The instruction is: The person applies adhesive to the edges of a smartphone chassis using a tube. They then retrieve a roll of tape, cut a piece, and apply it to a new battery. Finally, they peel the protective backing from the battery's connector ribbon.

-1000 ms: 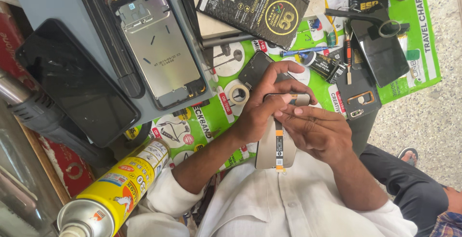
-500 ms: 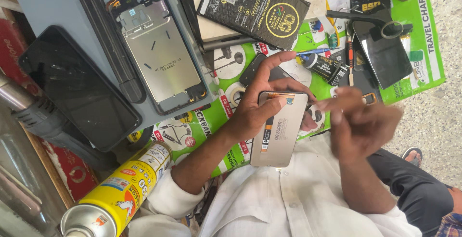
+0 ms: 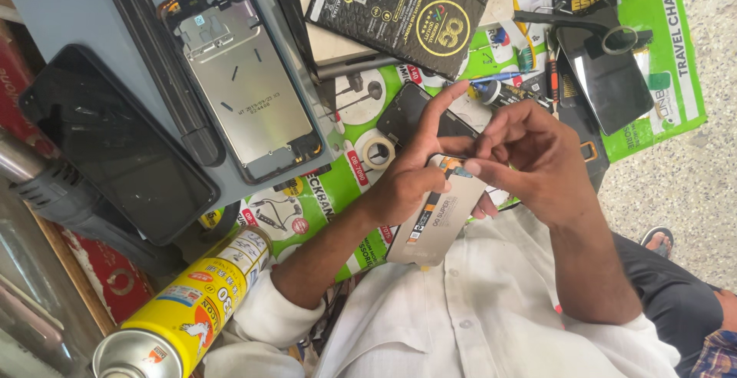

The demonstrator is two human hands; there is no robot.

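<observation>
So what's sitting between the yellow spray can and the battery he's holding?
In the head view, the left forearm with its white cuff crosses that stretch, over the green printed mat. Nothing else lies between the yellow spray can and the phone battery.

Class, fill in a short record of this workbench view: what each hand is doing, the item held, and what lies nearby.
Left hand: grips a beige phone battery, index finger stretched out
Right hand: fingertips pinch at the battery's top edge
Beside the hands: small tape roll, black box
On grey tray: bare phone frame
Left of tray: black screen panel
Lower left: yellow spray can
</observation>
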